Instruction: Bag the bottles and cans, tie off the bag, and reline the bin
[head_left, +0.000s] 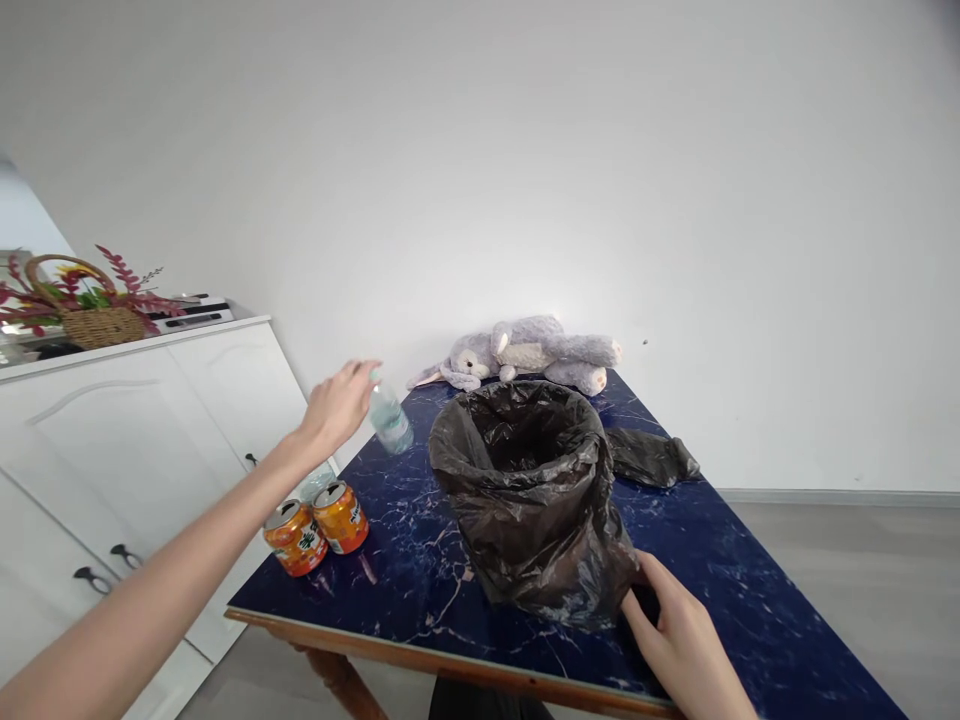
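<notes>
1. Left hand (pixel 346 402) pinches the top of a clear plastic bottle (pixel 391 420), tilted at the table's left side.
2. Right hand (pixel 681 630) touches a crinkled black bag (pixel 536 545), round-mouthed and bucket-shaped — whether the fingers clasp it, one cannot tell.
3. Two orange metal cans (pixel 340 517) stand side by side; a fluffy gray toy rabbit (pixel 525 350) lies behind the bag.
4. Glossy, blue-veined table (pixel 420 590), wood-edged — white panelled cabinet (pixel 112 430) at left, pale wall (pixel 480 170) beyond.

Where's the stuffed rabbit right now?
In the head view, the stuffed rabbit lies near the middle, at the far end of the table by the wall, just behind the open black bag.
</notes>
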